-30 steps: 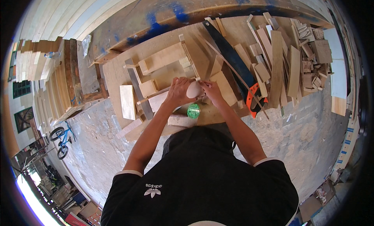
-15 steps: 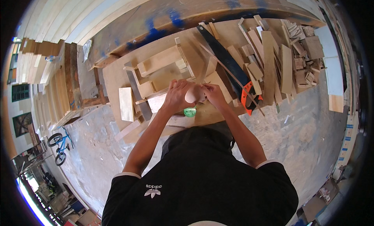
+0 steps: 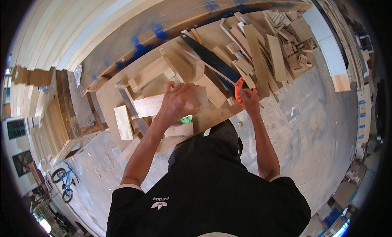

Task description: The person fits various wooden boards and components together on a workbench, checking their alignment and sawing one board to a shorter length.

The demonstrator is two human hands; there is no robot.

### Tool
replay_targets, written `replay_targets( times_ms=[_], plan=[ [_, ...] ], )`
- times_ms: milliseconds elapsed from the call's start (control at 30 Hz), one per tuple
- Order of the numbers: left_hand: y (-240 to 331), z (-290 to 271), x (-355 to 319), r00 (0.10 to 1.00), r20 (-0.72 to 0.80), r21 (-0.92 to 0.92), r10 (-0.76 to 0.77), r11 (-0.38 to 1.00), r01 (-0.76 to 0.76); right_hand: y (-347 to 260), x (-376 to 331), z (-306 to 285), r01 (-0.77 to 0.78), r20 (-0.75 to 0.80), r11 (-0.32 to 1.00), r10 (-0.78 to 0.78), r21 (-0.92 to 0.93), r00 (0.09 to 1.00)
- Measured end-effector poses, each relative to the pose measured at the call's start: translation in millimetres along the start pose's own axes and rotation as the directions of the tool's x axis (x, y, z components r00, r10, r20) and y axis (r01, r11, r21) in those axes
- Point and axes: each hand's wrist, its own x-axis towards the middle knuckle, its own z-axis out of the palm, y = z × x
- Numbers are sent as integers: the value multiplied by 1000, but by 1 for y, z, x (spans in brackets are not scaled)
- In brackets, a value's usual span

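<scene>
My left hand (image 3: 177, 102) is closed around a pale flat wooden board (image 3: 148, 105), which shows on both sides of my fingers above the bench. Just below that hand lies a small round bright-green object (image 3: 186, 119), its kind unclear. My right hand (image 3: 248, 101) is at the orange handle (image 3: 239, 90) of a hand saw with a dark blade (image 3: 208, 55). Its fingers are pressed together there; whatever they pinch is too small to make out. A thin wooden strip (image 3: 212, 68) lies across the saw and passes by those fingertips.
Wooden pieces form a frame-like shape (image 3: 151, 75) behind my left hand. Several boards and offcuts (image 3: 257, 57) pile up right of the saw. A short board (image 3: 123, 122) rests at the worktable's left (image 3: 107, 99). Stacked planks (image 3: 53, 110) stand left; a blue bicycle (image 3: 65, 180) is beyond.
My right hand has left the board beside my left hand and moved right to the saw handle. My left hand keeps the board. The whole view has turned somewhat.
</scene>
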Motion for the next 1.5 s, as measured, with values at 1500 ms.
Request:
replay_targets(
  times_ms=[1500],
  plan=[
    [146, 48, 4, 942, 144, 31, 304, 950, -312, -117, -120, -155, -84, 181, 605, -101, 792, 978]
  ],
)
